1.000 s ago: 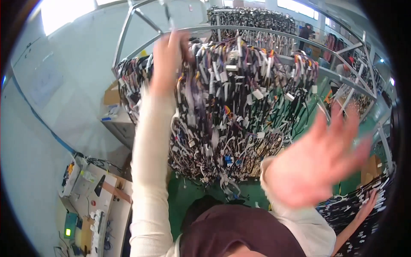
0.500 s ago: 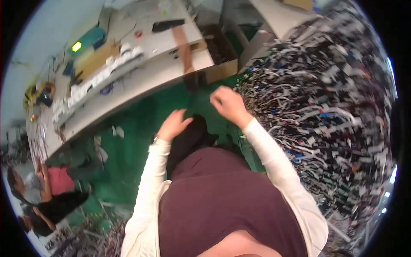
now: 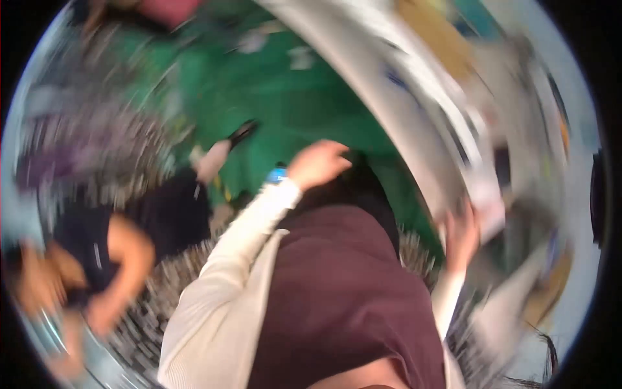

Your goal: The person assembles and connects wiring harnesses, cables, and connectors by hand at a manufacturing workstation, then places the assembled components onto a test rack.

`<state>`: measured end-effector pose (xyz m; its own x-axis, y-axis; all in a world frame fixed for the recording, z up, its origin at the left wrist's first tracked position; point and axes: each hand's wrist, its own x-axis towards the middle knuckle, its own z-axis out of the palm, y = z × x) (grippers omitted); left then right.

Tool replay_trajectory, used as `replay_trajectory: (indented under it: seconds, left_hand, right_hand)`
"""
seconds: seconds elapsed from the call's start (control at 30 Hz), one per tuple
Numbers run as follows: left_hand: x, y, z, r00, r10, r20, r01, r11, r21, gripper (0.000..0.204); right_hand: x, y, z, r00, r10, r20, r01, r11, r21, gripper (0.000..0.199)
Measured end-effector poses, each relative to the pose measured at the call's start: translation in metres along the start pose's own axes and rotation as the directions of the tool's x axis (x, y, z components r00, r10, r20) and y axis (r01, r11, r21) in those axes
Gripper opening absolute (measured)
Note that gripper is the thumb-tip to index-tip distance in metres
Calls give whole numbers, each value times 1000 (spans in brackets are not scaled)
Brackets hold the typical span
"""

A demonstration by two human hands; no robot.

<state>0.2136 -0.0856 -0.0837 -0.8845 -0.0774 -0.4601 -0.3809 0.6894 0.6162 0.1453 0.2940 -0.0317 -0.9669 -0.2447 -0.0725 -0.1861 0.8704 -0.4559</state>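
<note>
The picture is heavily smeared by motion. My left hand [image 3: 317, 162] hangs over the green floor [image 3: 304, 97], fingers loosely bent, with nothing visible in it. A blue band [image 3: 276, 174] sits at that wrist. My right hand [image 3: 462, 235] is raised at the edge of a long white workbench [image 3: 414, 110], next to a pale sheet [image 3: 487, 202]. Blur hides whether it touches or grips anything. Both arms wear cream sleeves over a maroon apron [image 3: 343, 292].
Another person in black clothes [image 3: 162, 217] crouches at the left, a bare arm [image 3: 126, 253] bent low. Masses of bundled cables [image 3: 78, 155] lie around that person. Blurred clutter covers the workbench at the right.
The view has swung from the tall cable rack down and around to the floor. My hands dropped from the cables; the workbench has shifted from upper left to the right.
</note>
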Motion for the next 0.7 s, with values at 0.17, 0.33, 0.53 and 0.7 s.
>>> replay_trajectory:
  seconds: [0.17,0.33,0.53,0.7]
  left_hand:
    - [-62,-19,24,900,-64,-432,-43,971,-235,34]
    - [-211,13,33,350,-289,-891,254,945,-207,18]
    - [-347,40,-20,-374,67,-925,647,734,-208,21]
    - [-348,-3,-143,-520,218,-826,498,863,-86,66]
  right_hand:
    - [86,-81,17,848,-523,-86,529,824,205,37]
    - [99,-201,91,198,-947,251,739,313,597,44]
    - [73,-372,75,-81,-990,-115,496,-140,857,35]
    - [23,-529,114,331,-914,-236,283,-143,949,46]
